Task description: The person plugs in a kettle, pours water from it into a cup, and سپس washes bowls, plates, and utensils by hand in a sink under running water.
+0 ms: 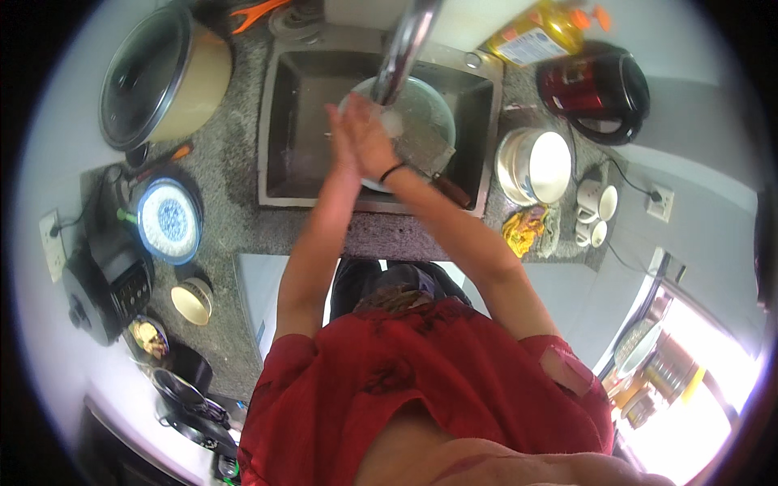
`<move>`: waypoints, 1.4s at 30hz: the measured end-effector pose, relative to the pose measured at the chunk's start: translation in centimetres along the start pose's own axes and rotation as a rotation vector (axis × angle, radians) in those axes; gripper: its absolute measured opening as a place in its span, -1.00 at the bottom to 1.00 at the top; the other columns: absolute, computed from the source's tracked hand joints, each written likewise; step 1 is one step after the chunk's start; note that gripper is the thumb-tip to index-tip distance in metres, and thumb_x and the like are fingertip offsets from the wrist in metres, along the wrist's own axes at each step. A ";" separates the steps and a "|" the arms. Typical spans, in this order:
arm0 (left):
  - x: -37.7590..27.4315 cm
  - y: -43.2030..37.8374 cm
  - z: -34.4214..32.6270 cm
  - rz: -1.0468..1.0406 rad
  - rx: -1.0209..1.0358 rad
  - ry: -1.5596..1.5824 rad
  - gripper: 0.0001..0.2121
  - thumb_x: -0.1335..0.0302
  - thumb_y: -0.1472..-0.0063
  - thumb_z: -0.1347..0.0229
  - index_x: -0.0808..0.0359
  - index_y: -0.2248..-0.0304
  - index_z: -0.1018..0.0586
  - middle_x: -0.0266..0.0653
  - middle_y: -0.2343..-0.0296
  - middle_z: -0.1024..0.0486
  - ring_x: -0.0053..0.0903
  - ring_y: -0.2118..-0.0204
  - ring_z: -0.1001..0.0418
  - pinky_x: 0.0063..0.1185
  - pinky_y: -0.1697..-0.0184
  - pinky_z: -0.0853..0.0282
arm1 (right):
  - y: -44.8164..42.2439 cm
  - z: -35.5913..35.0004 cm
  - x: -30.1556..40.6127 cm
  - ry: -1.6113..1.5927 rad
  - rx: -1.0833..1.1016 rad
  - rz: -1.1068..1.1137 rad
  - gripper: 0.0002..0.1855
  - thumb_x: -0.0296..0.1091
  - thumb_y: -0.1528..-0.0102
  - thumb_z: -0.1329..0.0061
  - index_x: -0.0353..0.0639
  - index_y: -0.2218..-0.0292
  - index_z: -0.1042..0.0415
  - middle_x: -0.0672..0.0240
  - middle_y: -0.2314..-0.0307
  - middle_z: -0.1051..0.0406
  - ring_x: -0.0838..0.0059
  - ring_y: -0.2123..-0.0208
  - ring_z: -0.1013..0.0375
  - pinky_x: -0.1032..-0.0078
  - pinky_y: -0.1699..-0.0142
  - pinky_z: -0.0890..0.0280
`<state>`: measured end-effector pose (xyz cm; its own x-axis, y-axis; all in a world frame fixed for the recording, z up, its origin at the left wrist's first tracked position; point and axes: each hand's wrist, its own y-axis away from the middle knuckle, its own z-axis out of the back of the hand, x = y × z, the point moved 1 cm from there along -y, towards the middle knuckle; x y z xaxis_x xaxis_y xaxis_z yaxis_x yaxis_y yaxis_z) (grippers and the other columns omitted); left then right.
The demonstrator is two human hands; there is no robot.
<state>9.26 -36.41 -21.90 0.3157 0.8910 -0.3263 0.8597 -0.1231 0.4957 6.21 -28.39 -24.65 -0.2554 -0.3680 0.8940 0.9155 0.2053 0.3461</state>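
Observation:
My left hand (342,138) and my right hand (372,138) press against each other, palm to palm with fingers stretched out, just beside the mouth of a chrome faucet (404,48). No object shows in either; the space between the palms is hidden. A dark band circles my right wrist. Under the hands, a pale round basin (451,112) with water in it stands inside the stainless steel sink (298,73). Across the basin's right side lies a cleaver (425,146), its brown handle reaching past the rim toward me.
Right of the sink are stacked bowls (529,167), a yellow cloth (523,231), mugs (595,203), a red electric kettle (589,91) and a dish soap bottle (538,36). Leftward stand a large lidded pot (200,79), a blue-rimmed plate (170,220), a small bowl (193,302) and a black cooker (103,291).

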 end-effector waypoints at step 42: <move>-1.0 -4.7 -0.9 0.054 -0.260 -0.104 -0.89 0.46 -0.25 0.19 0.23 0.45 -0.26 -0.43 0.68 -0.11 -0.60 0.67 -0.09 -0.60 0.57 -0.12 | 13.9 9.3 3.5 -0.652 0.454 -0.564 -0.81 -0.20 -0.19 0.29 -0.08 0.41 -0.19 0.57 0.66 -0.07 0.79 0.71 0.06 0.75 0.68 0.21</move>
<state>4.56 -36.32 -23.12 0.4095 0.8349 -0.3678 0.7131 -0.0415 0.6998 15.11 -18.38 -14.10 -0.8668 0.0267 0.4979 0.4337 0.5331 0.7265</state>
